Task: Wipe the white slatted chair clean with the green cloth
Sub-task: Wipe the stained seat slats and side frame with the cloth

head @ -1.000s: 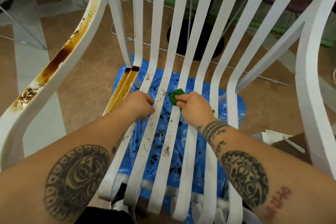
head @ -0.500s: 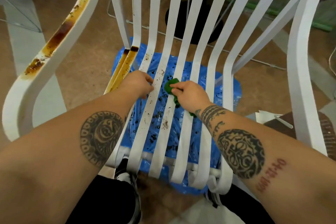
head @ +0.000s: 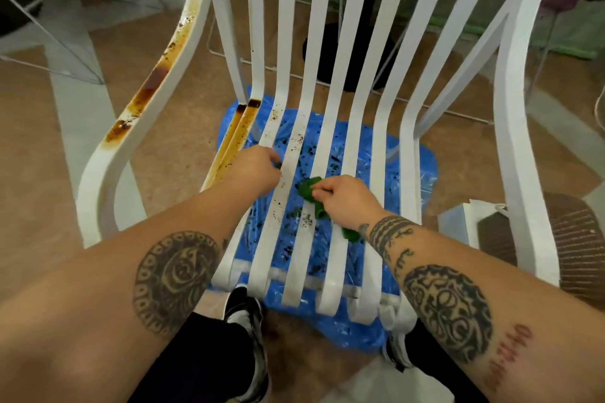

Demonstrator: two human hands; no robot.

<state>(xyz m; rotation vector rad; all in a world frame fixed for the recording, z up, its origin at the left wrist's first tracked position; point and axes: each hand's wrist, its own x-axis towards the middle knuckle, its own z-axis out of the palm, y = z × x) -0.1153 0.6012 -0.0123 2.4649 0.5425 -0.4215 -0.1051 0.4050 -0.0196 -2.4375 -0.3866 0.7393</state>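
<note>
The white slatted chair (head: 379,147) fills the view, seen from its front edge. Brown sticky stains run down its left armrest (head: 154,85) and the two leftmost seat slats (head: 235,134); dark specks dot the middle slats. My right hand (head: 343,199) grips the bunched green cloth (head: 309,190) and presses it on a middle slat. My left hand (head: 255,167) curls its fingers round a seat slat just left of the cloth.
A blue plastic sheet (head: 419,173) speckled with dark crumbs lies on the floor under the seat. My shoes (head: 245,317) stand at the chair's front edge. A brown woven object (head: 576,239) and white paper sit at right. A black round base (head: 347,56) stands behind.
The view has pulled back and tilted down, showing the chair's front rail and my shoes. My right hand has slid the cloth slightly toward me along the slat. My left hand keeps its hold.
</note>
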